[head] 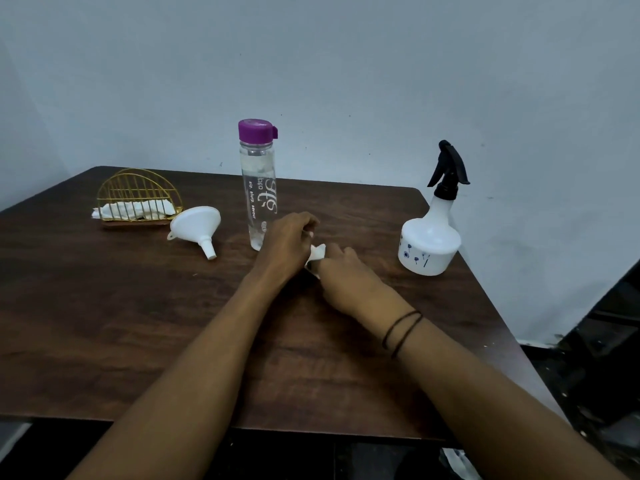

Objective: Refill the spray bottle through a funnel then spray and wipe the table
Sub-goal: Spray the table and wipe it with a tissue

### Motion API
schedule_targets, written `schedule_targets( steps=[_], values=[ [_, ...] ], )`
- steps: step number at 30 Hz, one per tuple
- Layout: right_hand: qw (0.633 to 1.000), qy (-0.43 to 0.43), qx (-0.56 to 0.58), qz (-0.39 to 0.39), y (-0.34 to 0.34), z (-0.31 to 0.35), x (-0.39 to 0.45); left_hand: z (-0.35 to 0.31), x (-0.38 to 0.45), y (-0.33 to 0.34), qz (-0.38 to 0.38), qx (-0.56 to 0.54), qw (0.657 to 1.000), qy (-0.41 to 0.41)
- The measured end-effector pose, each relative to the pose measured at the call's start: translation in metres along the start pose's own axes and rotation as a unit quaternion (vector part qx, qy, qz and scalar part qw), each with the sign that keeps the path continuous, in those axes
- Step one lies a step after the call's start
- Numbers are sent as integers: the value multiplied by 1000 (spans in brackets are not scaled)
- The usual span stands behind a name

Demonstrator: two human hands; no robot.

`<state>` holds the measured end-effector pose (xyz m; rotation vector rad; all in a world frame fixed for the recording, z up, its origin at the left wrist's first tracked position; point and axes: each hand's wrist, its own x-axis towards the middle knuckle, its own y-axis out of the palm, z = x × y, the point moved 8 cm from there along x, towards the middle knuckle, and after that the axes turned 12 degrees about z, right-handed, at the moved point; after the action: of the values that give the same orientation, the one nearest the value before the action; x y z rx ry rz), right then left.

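A small white tissue [317,253] lies bunched on the dark wooden table [138,323], held between both hands near the middle. My left hand [289,242] is curled over its left side and my right hand [343,271] presses on its right side. A white spray bottle [429,244] with a black trigger head stands upright at the right. Just behind my left hand stands a clear water bottle [258,188] with a purple cap, closed. A white funnel [199,226] lies on its side to the left of it.
A gold wire napkin holder [138,199] with white tissues stands at the back left. The table's right edge runs close to the spray bottle, and a pale wall stands behind the table. Dark floor lies beyond the right edge.
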<state>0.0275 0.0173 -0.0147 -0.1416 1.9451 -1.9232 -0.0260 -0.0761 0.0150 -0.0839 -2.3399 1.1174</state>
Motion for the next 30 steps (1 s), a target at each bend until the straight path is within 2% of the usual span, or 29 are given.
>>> schedule_targets(
  steps=[4, 8, 11, 13, 18, 21, 25, 30],
  values=[
    [995, 88, 35, -3, -10, -46, 12, -6, -3, 3, 20, 3, 1000, 9],
    [990, 143, -9, -15, -6, -52, -20, -6, -1, 7, 32, 7, 999, 8],
    [992, 125, -18, -4, -1, -26, -43, -8, 1, 9, 37, 12, 999, 10],
    [997, 73, -12, -10, 0, -2, -47, -8, 2, 10, 37, 17, 999, 12],
    [1000, 5, 21, 10, 3, 14, -13, 0, -1, 10, 40, 7, 999, -1],
    [998, 47, 33, 7, -4, -15, 10, 3, -3, 8, 40, 8, 999, -3],
    [992, 125, 34, 0, -7, -57, 0, 3, -5, 10, 49, 12, 999, -13],
    [990, 140, 16, -13, 3, -55, -42, -9, -4, 20, 92, 30, 995, 12]
  ],
)
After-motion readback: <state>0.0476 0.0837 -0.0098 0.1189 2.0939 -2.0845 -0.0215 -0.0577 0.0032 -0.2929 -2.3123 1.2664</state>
